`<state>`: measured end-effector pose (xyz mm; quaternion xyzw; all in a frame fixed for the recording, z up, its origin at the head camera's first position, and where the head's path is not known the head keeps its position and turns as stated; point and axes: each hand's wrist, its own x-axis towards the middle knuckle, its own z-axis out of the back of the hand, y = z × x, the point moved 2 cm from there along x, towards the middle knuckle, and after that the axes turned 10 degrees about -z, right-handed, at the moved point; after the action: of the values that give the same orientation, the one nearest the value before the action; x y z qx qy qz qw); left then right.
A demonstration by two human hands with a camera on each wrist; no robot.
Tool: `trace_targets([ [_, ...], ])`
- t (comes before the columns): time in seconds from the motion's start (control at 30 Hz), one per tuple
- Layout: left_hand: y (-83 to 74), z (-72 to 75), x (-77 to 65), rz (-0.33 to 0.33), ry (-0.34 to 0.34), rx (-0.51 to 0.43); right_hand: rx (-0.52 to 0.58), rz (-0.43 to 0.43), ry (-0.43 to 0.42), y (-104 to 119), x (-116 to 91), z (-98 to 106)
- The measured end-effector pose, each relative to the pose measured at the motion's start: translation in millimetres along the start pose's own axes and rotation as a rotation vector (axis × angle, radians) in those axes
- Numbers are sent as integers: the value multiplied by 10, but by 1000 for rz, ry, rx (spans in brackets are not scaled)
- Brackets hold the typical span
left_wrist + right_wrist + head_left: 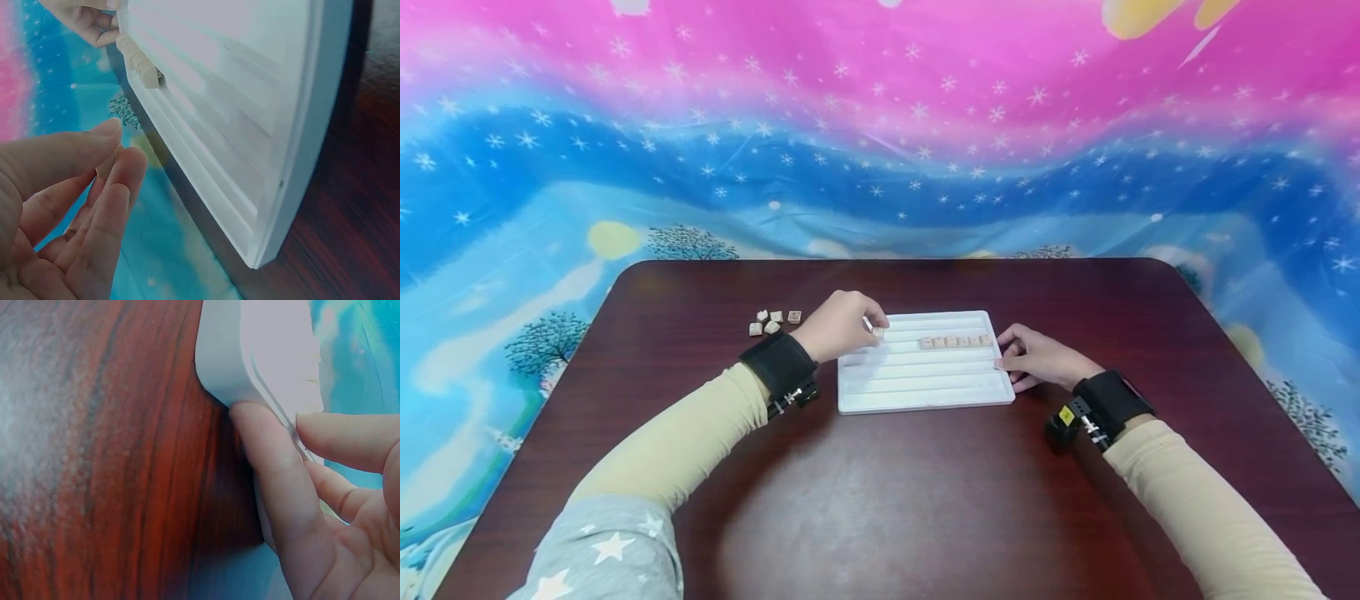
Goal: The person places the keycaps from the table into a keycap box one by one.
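My left hand (pixel 837 327) pinches a small cream tile (pixel 877 332) between thumb and fingertips, above the left part of a white ridged tray (pixel 925 402). In the left wrist view most of that tile (pixel 106 165) is hidden by the fingers. Toward the tray's right side, a row of several similar tiles (pixel 956 342) sits side by side in one groove. At the tray's right edge my right hand (pixel 1045 357) grips the rim. The right wrist view shows the thumb and fingers on either side of the tray wall (pixel 222 359).
Several loose cream tiles (pixel 772 327) lie on the dark wooden table (pixel 880 500), left of the tray and behind the left wrist. A colourful patterned cloth (pixel 880 167) hangs behind the table. A camera is strapped to each wrist.
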<state>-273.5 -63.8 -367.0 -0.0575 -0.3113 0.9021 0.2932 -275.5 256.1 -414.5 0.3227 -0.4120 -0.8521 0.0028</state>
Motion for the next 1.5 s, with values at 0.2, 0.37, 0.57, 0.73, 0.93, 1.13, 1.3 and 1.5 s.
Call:
trace_targets([
  [0.2, -5, -58, 89, -19, 41, -17, -5, -2, 2, 32, 6, -20],
  [0.37, -33, -95, 181, -34, 50, -9, -7, -11, -1, 27, 13, -31],
  [0.57, -74, -104, 301, -19, 30, 28, -4, -4, 2, 7, 27, -21],
  [0.73, -87, -147, 374, 5, 23, 30, -2, -5, 0, 5, 27, -18],
  [0.93, -75, -197, 433, 4, 46, 37, -2, -8, 0, 13, 25, -14],
  [1.13, -76, -245, 470, 34, 69, 51, 7, -6, 13, 18, 18, 1],
  [1.3, -90, -306, 475, 41, 74, 57, 7, -2, 12, 19, 16, 12],
  [1.5, -85, -382, 488, 18, 82, 70, 6, -7, 7, 3, 26, 11],
])
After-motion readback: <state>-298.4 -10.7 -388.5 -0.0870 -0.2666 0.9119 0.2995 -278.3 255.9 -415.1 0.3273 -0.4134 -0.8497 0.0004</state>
